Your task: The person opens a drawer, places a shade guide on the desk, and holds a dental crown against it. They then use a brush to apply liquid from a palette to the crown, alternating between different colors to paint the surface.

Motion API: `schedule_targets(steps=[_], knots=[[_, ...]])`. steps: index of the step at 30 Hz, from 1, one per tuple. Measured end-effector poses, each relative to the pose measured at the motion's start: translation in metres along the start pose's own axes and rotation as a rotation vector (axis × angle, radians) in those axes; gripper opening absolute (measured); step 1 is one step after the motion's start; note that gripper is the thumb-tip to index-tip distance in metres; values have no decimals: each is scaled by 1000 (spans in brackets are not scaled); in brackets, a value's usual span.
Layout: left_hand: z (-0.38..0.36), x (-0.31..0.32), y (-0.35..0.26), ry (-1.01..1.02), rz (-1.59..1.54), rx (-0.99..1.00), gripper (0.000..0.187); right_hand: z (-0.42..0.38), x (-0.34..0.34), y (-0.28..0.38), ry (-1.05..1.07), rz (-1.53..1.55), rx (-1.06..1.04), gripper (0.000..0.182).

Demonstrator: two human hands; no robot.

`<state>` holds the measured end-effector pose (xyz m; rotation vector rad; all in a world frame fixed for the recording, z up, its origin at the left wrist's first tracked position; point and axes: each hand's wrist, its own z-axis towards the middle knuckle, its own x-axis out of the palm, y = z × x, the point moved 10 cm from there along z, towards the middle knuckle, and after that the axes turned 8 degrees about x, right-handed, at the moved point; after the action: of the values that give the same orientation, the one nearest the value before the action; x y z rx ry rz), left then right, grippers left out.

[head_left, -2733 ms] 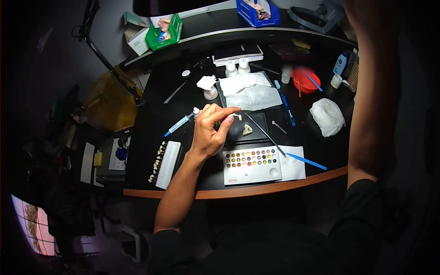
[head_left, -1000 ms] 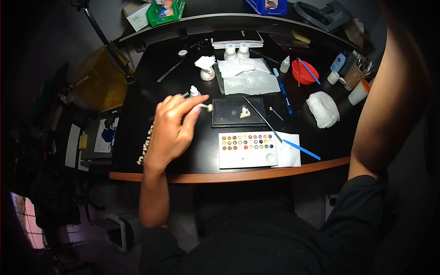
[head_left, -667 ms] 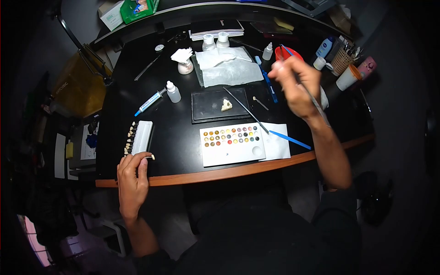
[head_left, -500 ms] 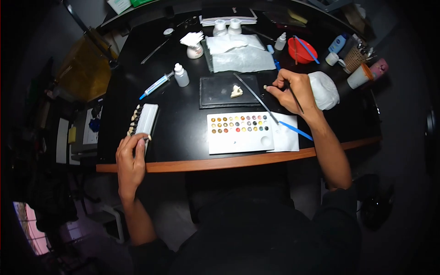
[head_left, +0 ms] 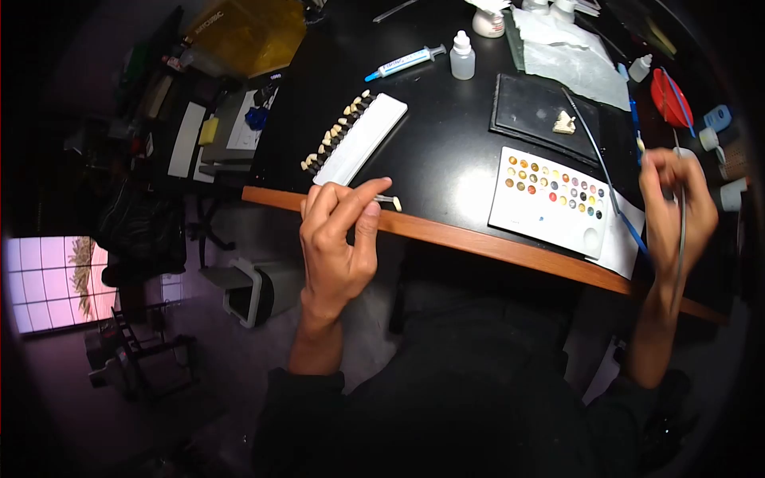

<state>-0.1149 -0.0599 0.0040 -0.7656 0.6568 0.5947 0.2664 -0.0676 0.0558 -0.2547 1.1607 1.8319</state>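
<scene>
pinches a tooth-shaped shade tab [head_left: 396,203] between thumb and forefinger of the left hand [head_left: 339,247], apart from the white shade-guide rack [head_left: 362,142] and over the table's wooden edge [head_left: 478,244]. with the right hand [head_left: 679,207], grips a slender tool [head_left: 682,231] and apparently a small pale-tipped piece [head_left: 641,146], so has neither hand free.

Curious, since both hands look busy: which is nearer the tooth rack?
Left. The left hand is by the tooth rack; the right hand is far to its right, past the paint palette.
</scene>
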Motion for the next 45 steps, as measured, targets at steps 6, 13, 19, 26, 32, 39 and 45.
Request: schedule_targets(steps=[6, 13, 19, 26, 32, 39, 45], knots=[[-50, 4, -17, 77, -55, -86, 26, -152, 76, 119, 689, 950, -135, 17], [-119, 41, 11, 184, -133, -283, 25, -258, 204, 46, 882, 1249, 811, 28], [-142, 72, 22, 200, -221, -390, 22, -275, 227, 29, 1017, 1222, 1044, 25], [-134, 83, 23, 262, -242, -344, 21, -279, 232, 18, 1015, 1181, 1131, 23], [-135, 88, 25, 283, -256, -337, 21, -279, 233, 17, 999, 1192, 1149, 21], [-137, 91, 22, 296, -265, -303, 25, -283, 236, 17, 1025, 1196, 1125, 20], [-138, 91, 22, 308, -273, -319, 25, -280, 234, 18, 1017, 1197, 1125, 19]])
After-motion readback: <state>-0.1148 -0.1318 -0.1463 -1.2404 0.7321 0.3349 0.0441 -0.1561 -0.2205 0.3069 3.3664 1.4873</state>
